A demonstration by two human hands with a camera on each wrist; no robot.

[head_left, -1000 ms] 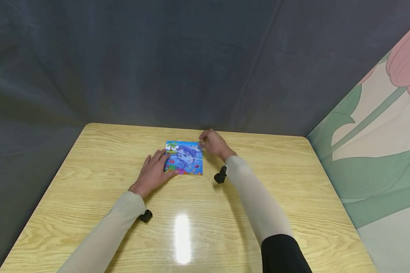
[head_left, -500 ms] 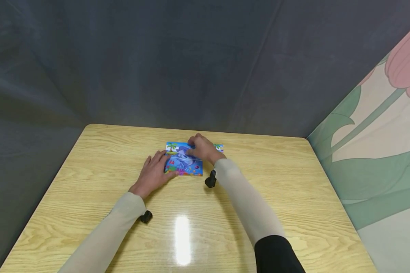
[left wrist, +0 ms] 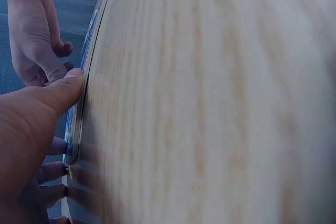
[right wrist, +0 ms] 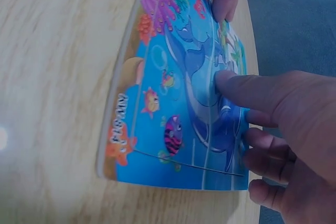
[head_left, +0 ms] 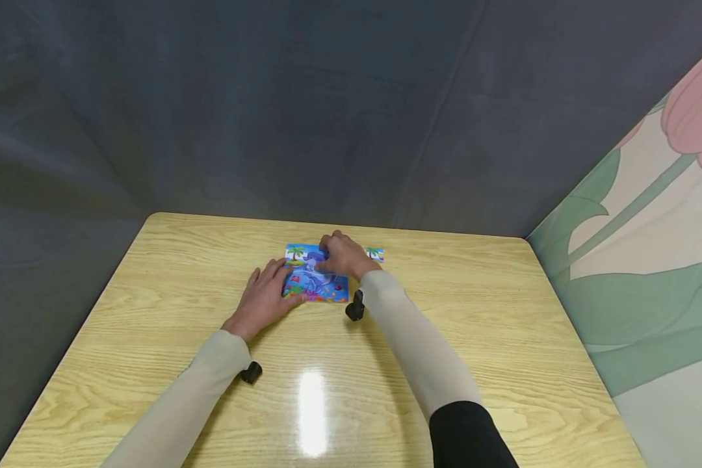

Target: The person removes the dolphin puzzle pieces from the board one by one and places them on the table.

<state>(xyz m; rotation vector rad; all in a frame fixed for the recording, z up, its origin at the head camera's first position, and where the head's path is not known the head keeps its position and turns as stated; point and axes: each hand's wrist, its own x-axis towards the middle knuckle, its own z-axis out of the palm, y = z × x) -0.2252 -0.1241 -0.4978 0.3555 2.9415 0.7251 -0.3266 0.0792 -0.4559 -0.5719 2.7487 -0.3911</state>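
Observation:
A flat dolphin puzzle (head_left: 316, 286) with a blue sea picture lies near the table's far edge; thin seams show across it in the right wrist view. My left hand (head_left: 263, 299) lies spread at its left side, fingers on the left part. The left thumb (left wrist: 68, 85) presses at the near edge. My right hand (head_left: 342, 255) reaches over the upper right part. Its thumb (right wrist: 231, 85) rests on the picture, and the other fingers (right wrist: 262, 140) curl at the far edge. A small palm-tree printed piece (head_left: 375, 254) shows right of that hand, partly hidden behind it.
The light wood table (head_left: 474, 325) runs forward to a dark curtain (head_left: 351, 117) behind its far edge. At the right hangs a tulip-patterned cloth (head_left: 649, 260). Black wrist cameras (head_left: 355, 307) sit on both wrists, and a light reflection lies on the near tabletop.
My right hand has moved left, from the puzzle's upper right corner onto its upper part, and the palm-tree piece has come into view. The left hand stays put.

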